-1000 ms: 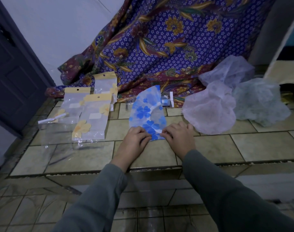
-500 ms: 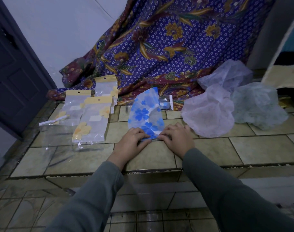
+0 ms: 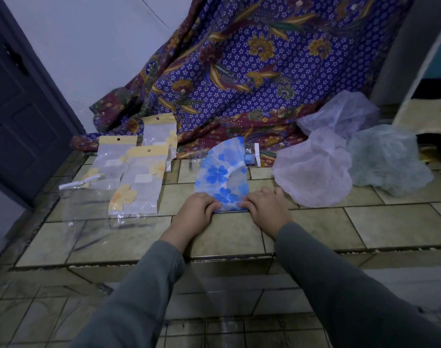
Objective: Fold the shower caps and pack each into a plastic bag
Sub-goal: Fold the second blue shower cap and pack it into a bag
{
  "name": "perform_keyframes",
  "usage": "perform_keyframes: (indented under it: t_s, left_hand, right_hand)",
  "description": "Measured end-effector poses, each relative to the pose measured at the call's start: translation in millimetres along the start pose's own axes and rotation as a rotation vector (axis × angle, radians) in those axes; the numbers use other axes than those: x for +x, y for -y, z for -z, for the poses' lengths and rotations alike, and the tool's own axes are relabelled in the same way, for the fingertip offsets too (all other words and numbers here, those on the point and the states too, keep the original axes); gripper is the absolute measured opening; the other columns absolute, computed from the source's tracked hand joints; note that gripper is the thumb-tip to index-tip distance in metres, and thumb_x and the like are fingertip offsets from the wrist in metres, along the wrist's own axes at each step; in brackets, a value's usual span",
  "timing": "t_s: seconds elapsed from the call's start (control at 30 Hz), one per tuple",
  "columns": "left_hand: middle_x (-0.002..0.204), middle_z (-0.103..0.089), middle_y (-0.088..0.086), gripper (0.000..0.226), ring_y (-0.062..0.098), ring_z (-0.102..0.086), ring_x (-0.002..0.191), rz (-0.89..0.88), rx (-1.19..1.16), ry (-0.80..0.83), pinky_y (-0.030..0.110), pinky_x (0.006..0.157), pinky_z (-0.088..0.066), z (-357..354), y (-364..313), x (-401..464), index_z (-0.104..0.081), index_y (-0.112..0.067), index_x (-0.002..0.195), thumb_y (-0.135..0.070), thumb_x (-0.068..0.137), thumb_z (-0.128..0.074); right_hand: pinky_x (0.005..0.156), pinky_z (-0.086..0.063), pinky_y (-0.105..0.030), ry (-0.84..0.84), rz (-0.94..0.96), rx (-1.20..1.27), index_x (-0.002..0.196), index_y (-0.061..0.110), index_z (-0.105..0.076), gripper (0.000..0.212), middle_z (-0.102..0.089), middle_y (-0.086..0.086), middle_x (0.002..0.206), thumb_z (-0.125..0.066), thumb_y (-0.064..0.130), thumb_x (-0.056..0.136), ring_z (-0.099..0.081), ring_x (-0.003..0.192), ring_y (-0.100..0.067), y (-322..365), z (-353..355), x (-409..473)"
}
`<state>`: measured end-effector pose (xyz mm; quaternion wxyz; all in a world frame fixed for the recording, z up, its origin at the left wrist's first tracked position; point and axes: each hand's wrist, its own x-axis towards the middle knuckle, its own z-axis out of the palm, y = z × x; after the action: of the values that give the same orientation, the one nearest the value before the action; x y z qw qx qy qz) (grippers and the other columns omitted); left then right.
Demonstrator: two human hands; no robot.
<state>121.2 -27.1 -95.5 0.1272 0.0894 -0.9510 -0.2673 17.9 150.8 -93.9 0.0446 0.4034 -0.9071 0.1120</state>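
Batik cloth [image 3: 252,71], purple and floral, draped across the back of the tiled ledge [image 3: 365,222]. Three loose shower caps heaped at right: lilac cap [image 3: 312,172] nearest, pale green cap [image 3: 387,159] beside it, clear cap [image 3: 340,114] behind. Plastic bags [image 3: 136,177] with yellow headers fanned out at left, overlapping, some apparently filled already. Blue-flowered shower cap [image 3: 222,174] at centre, folded into a wedge, lying flat on the ledge with its narrow near end pinned under both hands. Left hand [image 3: 193,212] with fingers curled down onto the near-left corner, pressing rather than gripping; right hand [image 3: 267,209] likewise bent over the near-right corner, fingertips on the film. Neither grip closed round the cap, as far as can be judged; thumbs hidden. Likely step: rolling or folding up from the near end. Risks from here: slick film springing open once pressure lifts, trapped air puffing the wedge, uneven fold making it too wide for a bag mouth, far tip sliding against the cloth.
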Motion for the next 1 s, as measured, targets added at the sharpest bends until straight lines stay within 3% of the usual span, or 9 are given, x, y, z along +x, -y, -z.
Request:
perform_keyframes:
  t_s: [0.2, 0.37, 0.53, 0.7, 0.8, 0.9, 1.0]
  left_hand:
    - [0.090, -0.069, 0.002, 0.009, 0.018, -0.062, 0.085, 0.098, -0.075, 0.011, 0.026, 0.075, -0.044, 3, 2, 5, -0.066, -0.016, 0.096, -0.019, 0.089, -0.061]
    - [0.086, -0.064, 0.001, 0.005, 0.018, -0.058, 0.081, -0.026, -0.041, 0.002, 0.037, 0.075, -0.048, 4, 2, 4, -0.057, -0.020, 0.089, -0.016, 0.089, -0.058]
    - [0.094, -0.057, 0.005, 0.009, 0.020, -0.059, 0.083, -0.112, -0.018, -0.096, 0.031, 0.079, -0.047, -6, 6, -2, -0.068, -0.009, 0.090, -0.011, 0.090, -0.059]
    - [0.100, -0.053, -0.002, 0.016, 0.009, -0.055, 0.085, -0.091, -0.049, -0.092, 0.024, 0.081, -0.046, -7, 6, -6, -0.067, -0.012, 0.095, -0.027, 0.088, -0.065]
    - [0.101, -0.050, -0.005, 0.025, 0.008, -0.053, 0.089, -0.046, -0.055, -0.069, 0.019, 0.082, -0.043, -6, 8, -5, -0.066, -0.013, 0.098, -0.033, 0.082, -0.071]
    - [0.097, -0.052, -0.005, 0.024, 0.010, -0.053, 0.092, -0.048, -0.028, -0.073, 0.022, 0.084, -0.044, -6, 8, -4, -0.067, -0.015, 0.099, -0.033, 0.083, -0.070]
    - [0.096, -0.056, -0.004, 0.024, 0.013, -0.050, 0.094, -0.055, 0.008, -0.093, 0.024, 0.085, -0.042, -6, 10, -4, -0.068, -0.017, 0.102, -0.034, 0.084, -0.069]
  right_hand:
    - [0.082, -0.026, -0.038, 0.100, 0.011, 0.002, 0.099, 0.032, -0.061, 0.027, -0.066, 0.009, 0.107, -0.036, 0.040, 0.100, -0.046, 0.100, -0.016, -1, 7, 15]
    - [0.084, -0.028, -0.039, 0.154, -0.011, -0.028, 0.101, 0.031, -0.061, 0.022, -0.065, 0.008, 0.110, -0.039, 0.032, 0.100, -0.046, 0.105, -0.017, 2, 7, 24]
    - [0.081, -0.031, -0.035, -0.051, -0.020, 0.039, 0.099, 0.030, -0.065, 0.024, -0.064, 0.009, 0.105, -0.051, 0.047, 0.092, -0.048, 0.100, -0.018, -2, 5, 20]
    - [0.065, -0.037, -0.031, -0.284, 0.138, 0.075, 0.080, 0.023, -0.070, 0.016, -0.068, 0.007, 0.081, -0.065, 0.038, 0.085, -0.053, 0.072, -0.018, -6, -6, 12]
    - [0.068, -0.045, -0.032, -0.216, 0.132, 0.169, 0.087, 0.024, -0.073, 0.030, -0.069, 0.010, 0.087, -0.053, 0.048, 0.087, -0.051, 0.076, -0.015, -9, -8, 9]
    - [0.081, -0.045, -0.028, -0.067, 0.101, 0.244, 0.107, 0.028, -0.070, 0.037, -0.064, 0.011, 0.103, -0.059, 0.054, 0.083, -0.049, 0.092, -0.013, -13, -3, 5]
    - [0.086, -0.041, -0.025, -0.047, 0.084, 0.242, 0.114, 0.030, -0.068, 0.035, -0.061, 0.011, 0.108, -0.062, 0.048, 0.085, -0.045, 0.098, -0.011, -14, -4, 4]
